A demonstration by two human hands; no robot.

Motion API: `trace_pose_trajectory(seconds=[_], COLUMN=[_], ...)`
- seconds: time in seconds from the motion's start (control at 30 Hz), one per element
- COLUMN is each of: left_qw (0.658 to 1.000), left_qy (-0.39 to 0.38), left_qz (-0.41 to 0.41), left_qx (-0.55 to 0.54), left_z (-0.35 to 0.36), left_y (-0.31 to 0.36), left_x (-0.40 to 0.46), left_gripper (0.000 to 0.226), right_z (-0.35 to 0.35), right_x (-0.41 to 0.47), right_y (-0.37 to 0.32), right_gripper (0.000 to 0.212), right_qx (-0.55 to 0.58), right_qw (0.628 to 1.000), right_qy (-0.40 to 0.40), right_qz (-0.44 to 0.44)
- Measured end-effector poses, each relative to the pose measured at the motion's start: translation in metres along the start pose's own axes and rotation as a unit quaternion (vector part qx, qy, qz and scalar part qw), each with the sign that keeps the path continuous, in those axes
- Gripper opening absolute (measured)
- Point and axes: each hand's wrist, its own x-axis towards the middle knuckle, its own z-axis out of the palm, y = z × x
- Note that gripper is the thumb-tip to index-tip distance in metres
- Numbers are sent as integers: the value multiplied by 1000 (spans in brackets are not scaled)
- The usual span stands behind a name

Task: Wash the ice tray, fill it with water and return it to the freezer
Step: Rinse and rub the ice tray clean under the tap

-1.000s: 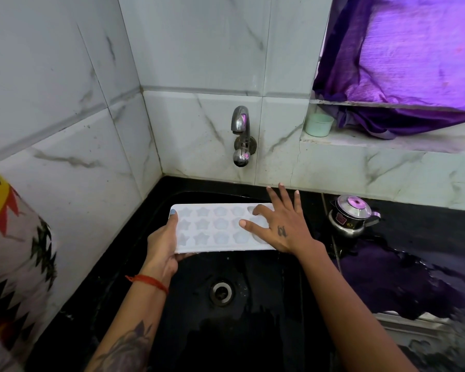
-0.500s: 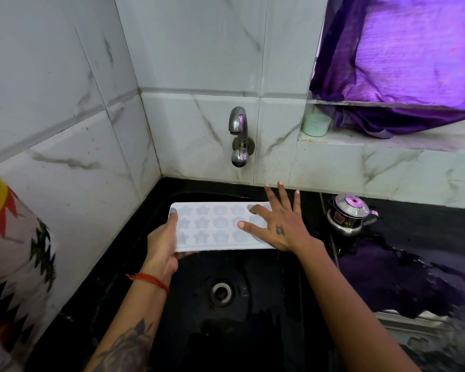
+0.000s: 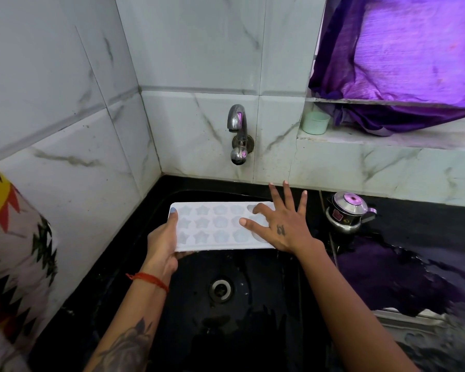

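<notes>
A white ice tray (image 3: 215, 226) with star and flower moulds is held level over the back of the black sink (image 3: 253, 304). My left hand (image 3: 163, 242) grips its left end, thumb on top. My right hand (image 3: 279, 224) lies flat on the tray's right end with its fingers spread; the forefinger and thumb touch the moulds. The chrome tap (image 3: 238, 132) juts from the tiled wall above the tray, and no water runs from it.
A small steel kettle (image 3: 346, 212) stands on the wet black counter (image 3: 414, 264) right of the sink. A green cup (image 3: 315, 122) sits on the marble ledge beside purple cloth (image 3: 403, 63). The drain (image 3: 220, 289) lies below the tray. Patterned fabric (image 3: 14, 251) hangs at the left.
Nothing but a slight shift of the camera; both hands and the tray keep their places.
</notes>
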Motion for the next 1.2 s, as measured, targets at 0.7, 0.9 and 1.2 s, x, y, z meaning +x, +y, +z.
trace_pose_trajectory(seconds=[0.7,0.9,1.2], left_qw=[1000,1000,1000], left_qy=[-3,-2,-3], left_qz=[6,6,0], left_qx=[2,-1,0], left_z=[1,2,0], left_y=[-2,-3,-5], left_x=[-6,-7,-4], left_gripper=[30,30,30], right_z=[1,-1,-2], right_x=[-7,-10,-9], right_y=[9,9,7], right_gripper=[85,79,67], right_qx=[41,46,47], right_qw=[999,999,998], right_qy=[-4,3,-29], right_qz=[-6,6,14])
